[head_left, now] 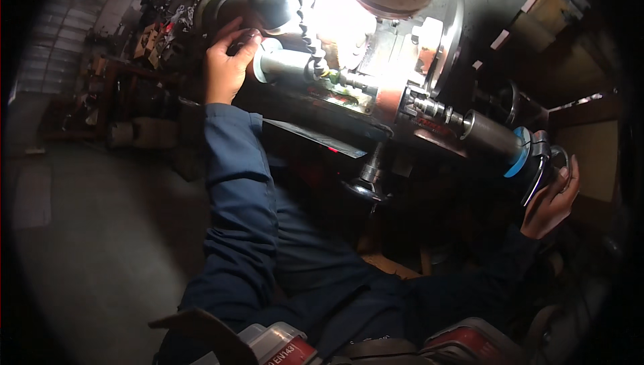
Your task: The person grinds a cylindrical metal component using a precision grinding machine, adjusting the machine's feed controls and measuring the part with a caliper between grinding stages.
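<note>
My left hand (pixel 228 66) is curled round a small dark part at the left end of a machine, beside a pale flange (pixel 260 63) on a steel cylinder (pixel 285 64); the exact part it holds is partly hidden by my fingers. My right hand (pixel 551 200) grips a metal handwheel (pixel 560 153) at the machine's right end, next to a blue ring (pixel 518 153) on a dark steel cylinder (pixel 490 133). A spindle assembly (pixel 429 107) runs through a red housing (pixel 390 103) between them. A bright lamp glares over the machine's middle, washing out detail there.
A flexible segmented hose (pixel 307 9) hangs over the machine, with a large handwheel (pixel 448 43) behind. A lower handwheel (pixel 365 190) projects toward my legs. A cluttered bench (pixel 121 63) stands at the left above a grey floor (pixel 114 211); a wooden panel (pixel 594 164) is at the right.
</note>
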`<state>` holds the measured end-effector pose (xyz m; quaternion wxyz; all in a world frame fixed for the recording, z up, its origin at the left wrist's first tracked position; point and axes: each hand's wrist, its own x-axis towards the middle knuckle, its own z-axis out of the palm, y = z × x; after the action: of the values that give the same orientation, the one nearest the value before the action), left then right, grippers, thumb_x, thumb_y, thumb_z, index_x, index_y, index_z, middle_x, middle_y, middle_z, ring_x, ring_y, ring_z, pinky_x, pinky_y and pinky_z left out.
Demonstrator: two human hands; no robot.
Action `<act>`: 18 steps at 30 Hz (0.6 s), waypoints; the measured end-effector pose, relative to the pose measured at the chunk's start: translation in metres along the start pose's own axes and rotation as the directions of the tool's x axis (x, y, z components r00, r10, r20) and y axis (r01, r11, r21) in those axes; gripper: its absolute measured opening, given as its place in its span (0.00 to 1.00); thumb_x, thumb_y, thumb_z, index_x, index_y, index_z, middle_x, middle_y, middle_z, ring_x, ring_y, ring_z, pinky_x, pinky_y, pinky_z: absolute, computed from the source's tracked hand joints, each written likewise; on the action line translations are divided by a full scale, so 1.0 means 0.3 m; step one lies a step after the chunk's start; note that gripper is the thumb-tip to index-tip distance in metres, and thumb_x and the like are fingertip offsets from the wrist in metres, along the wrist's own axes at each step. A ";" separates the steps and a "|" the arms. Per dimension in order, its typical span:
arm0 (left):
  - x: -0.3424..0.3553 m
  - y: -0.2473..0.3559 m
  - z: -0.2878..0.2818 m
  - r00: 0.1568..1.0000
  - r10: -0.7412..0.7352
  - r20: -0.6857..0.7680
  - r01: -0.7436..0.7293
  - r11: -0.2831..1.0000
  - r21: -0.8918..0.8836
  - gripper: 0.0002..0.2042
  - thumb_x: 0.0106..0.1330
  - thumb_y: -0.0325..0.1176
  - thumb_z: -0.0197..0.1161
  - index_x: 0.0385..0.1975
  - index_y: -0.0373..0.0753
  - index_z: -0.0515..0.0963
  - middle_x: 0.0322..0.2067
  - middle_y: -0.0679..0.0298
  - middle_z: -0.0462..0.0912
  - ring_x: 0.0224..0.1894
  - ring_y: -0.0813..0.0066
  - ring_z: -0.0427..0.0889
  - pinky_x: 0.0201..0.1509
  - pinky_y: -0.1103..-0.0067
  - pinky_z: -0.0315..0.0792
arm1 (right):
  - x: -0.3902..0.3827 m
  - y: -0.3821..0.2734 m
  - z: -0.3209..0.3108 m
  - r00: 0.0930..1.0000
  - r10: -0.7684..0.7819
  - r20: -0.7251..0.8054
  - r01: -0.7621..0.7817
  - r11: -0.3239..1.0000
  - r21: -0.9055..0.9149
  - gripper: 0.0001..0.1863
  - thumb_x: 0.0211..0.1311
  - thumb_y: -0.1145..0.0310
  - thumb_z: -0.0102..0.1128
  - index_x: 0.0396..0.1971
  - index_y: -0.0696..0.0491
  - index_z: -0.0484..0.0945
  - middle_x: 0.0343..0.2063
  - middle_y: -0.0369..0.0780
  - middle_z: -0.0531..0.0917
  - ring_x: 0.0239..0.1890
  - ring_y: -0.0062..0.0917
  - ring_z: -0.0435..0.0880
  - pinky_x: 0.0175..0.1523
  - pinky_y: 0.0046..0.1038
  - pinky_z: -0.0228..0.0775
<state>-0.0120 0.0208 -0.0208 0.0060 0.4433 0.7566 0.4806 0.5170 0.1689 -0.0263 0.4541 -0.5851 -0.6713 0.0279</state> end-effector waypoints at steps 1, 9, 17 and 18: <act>0.002 -0.002 -0.001 1.000 0.014 -0.001 -0.014 1.000 0.017 0.14 0.56 0.36 0.70 0.37 0.34 0.83 0.53 0.56 0.77 0.52 0.68 0.78 0.56 0.74 0.68 | 0.015 -0.005 -0.011 0.998 0.024 0.057 -0.022 0.999 -0.031 0.19 0.73 0.61 0.43 0.53 0.56 0.74 0.47 0.48 0.80 0.49 0.38 0.81 0.50 0.33 0.72; -0.008 0.027 -0.004 0.987 0.111 -0.114 -0.096 0.987 0.127 0.17 0.51 0.41 0.73 0.34 0.35 0.84 0.50 0.55 0.80 0.52 0.61 0.79 0.56 0.73 0.70 | 0.108 0.045 -0.032 0.951 0.028 0.308 0.015 0.991 -0.136 0.17 0.70 0.64 0.46 0.50 0.59 0.75 0.46 0.49 0.81 0.48 0.37 0.80 0.53 0.32 0.69; -0.008 -0.028 0.010 0.972 0.124 -0.197 -0.112 0.991 0.070 0.17 0.45 0.42 0.76 0.30 0.35 0.84 0.49 0.56 0.80 0.47 0.61 0.81 0.51 0.73 0.73 | 0.051 -0.023 -0.043 0.999 -0.002 -0.051 0.004 0.999 0.037 0.22 0.70 0.61 0.45 0.53 0.63 0.72 0.52 0.53 0.75 0.52 0.41 0.76 0.56 0.34 0.67; -0.013 -0.024 -0.010 0.964 0.172 -0.204 -0.149 0.981 0.122 0.15 0.51 0.37 0.74 0.35 0.35 0.84 0.48 0.54 0.81 0.44 0.66 0.83 0.47 0.75 0.75 | -0.007 -0.032 -0.053 0.986 -0.075 -0.149 0.075 0.997 -0.007 0.23 0.71 0.60 0.43 0.55 0.63 0.69 0.54 0.54 0.73 0.55 0.43 0.74 0.57 0.36 0.65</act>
<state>-0.0158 0.0151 -0.0262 -0.1378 0.4487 0.7387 0.4837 0.5198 0.1563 -0.0128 0.5033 -0.5603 -0.6570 -0.0336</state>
